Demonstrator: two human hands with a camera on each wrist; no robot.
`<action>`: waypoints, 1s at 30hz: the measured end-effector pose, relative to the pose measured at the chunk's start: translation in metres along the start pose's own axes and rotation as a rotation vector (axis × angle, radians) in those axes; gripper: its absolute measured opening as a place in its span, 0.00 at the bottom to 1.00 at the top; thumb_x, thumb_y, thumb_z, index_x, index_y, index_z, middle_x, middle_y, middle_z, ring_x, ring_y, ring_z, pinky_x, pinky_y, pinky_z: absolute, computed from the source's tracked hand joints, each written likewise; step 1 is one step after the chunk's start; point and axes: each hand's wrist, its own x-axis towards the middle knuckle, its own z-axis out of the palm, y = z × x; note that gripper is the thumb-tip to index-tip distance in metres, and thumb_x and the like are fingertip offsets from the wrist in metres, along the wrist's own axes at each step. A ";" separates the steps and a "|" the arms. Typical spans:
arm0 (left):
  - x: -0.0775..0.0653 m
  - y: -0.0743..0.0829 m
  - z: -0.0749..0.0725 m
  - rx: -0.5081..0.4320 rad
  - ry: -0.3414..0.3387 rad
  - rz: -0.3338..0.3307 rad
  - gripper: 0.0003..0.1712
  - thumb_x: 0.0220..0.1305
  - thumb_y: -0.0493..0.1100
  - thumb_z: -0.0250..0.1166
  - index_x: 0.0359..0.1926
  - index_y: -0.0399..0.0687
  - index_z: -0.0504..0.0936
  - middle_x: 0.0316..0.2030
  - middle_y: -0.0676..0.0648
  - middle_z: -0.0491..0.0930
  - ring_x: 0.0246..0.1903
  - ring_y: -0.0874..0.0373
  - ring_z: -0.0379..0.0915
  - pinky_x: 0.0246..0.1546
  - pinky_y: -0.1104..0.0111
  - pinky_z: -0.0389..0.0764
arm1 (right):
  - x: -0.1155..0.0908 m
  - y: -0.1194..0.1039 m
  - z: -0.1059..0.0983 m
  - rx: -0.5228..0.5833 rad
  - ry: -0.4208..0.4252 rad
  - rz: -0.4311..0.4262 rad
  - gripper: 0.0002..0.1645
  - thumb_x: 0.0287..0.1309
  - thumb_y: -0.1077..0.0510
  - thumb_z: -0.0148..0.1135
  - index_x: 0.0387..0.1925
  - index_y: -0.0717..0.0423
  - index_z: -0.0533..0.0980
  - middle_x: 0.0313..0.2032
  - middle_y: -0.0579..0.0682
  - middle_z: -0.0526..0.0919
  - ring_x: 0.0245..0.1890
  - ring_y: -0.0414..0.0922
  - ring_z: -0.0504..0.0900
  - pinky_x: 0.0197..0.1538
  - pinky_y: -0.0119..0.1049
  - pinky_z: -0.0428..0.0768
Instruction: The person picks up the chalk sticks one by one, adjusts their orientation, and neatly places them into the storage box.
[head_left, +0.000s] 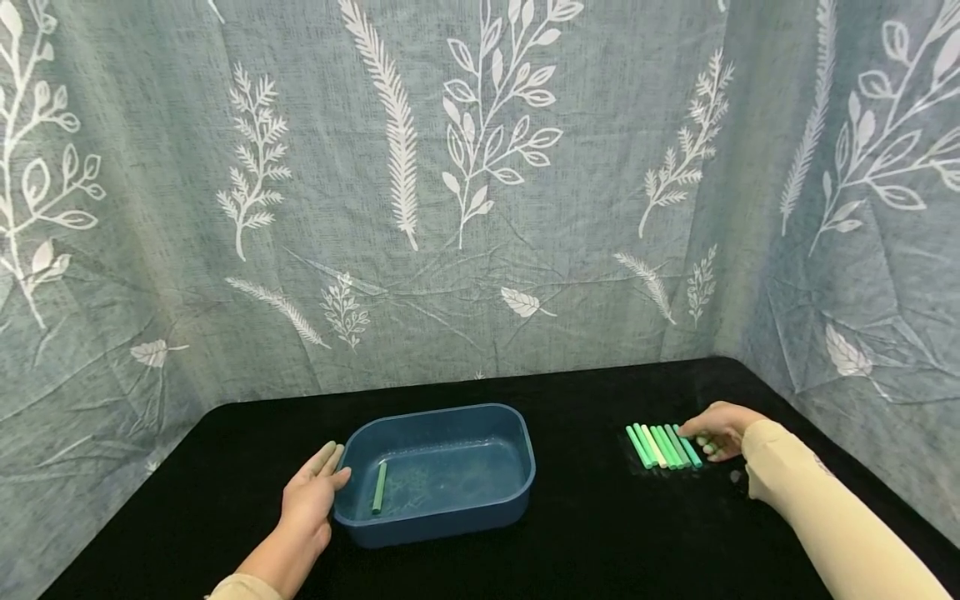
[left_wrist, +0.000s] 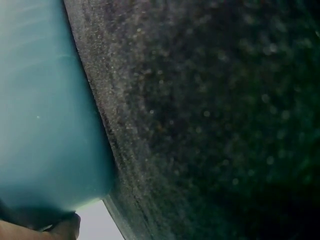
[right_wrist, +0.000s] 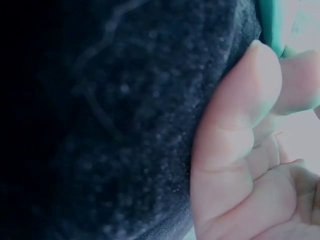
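Observation:
A blue plastic basin [head_left: 517, 492] sits on the black tabletop, with one green chalk stick [head_left: 379, 487] lying inside near its left end. My left hand [head_left: 309, 492] rests against the basin's left side, fingers extended; in the left wrist view the basin wall [left_wrist: 45, 115] fills the left part and a fingertip [left_wrist: 65, 227] touches its lower end. Off to the right lies a row of green and yellow chalk sticks [head_left: 660, 447]. Over the row's right end, my right hand [head_left: 722, 429] has loosely bent fingers, a fingertip at the teal stick [right_wrist: 272, 25].
The black-covered table [head_left: 577, 533] runs back to a grey-green curtain [head_left: 450, 317] with white leaf prints, which also encloses both sides. Pale dust marks the basin floor and the cloth around the chalk row. A small dark lump [head_left: 735, 477] lies beside the right wrist.

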 end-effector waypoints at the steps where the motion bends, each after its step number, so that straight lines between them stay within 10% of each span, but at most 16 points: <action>1: -0.001 -0.001 -0.001 -0.001 0.002 -0.004 0.37 0.74 0.31 0.46 0.75 0.38 0.37 0.74 0.36 0.38 0.73 0.42 0.30 0.72 0.53 0.38 | 0.000 -0.001 0.002 0.000 0.004 0.003 0.16 0.62 0.58 0.59 0.19 0.53 0.70 0.18 0.45 0.68 0.18 0.39 0.69 0.29 0.32 0.78; 22: -0.007 0.002 -0.001 -0.010 -0.014 0.055 0.35 0.73 0.28 0.43 0.74 0.33 0.38 0.73 0.32 0.40 0.73 0.38 0.32 0.72 0.51 0.41 | -0.005 0.004 0.002 -0.024 -0.007 -0.032 0.17 0.57 0.57 0.54 0.15 0.49 0.65 0.17 0.44 0.65 0.18 0.39 0.66 0.27 0.31 0.75; 26: -0.008 0.002 0.000 -0.014 -0.009 0.054 0.35 0.73 0.28 0.44 0.74 0.33 0.39 0.73 0.32 0.41 0.73 0.38 0.32 0.72 0.51 0.42 | -0.008 0.005 -0.004 0.027 -0.026 -0.028 0.11 0.60 0.53 0.53 0.27 0.56 0.70 0.25 0.47 0.68 0.24 0.41 0.69 0.31 0.33 0.77; 30: -0.008 0.002 -0.002 -0.016 0.004 0.039 0.35 0.73 0.28 0.45 0.74 0.33 0.39 0.73 0.32 0.41 0.73 0.38 0.33 0.71 0.51 0.43 | -0.008 0.003 -0.004 0.049 -0.061 -0.023 0.28 0.62 0.49 0.53 0.50 0.72 0.65 0.39 0.56 0.70 0.35 0.47 0.70 0.39 0.38 0.78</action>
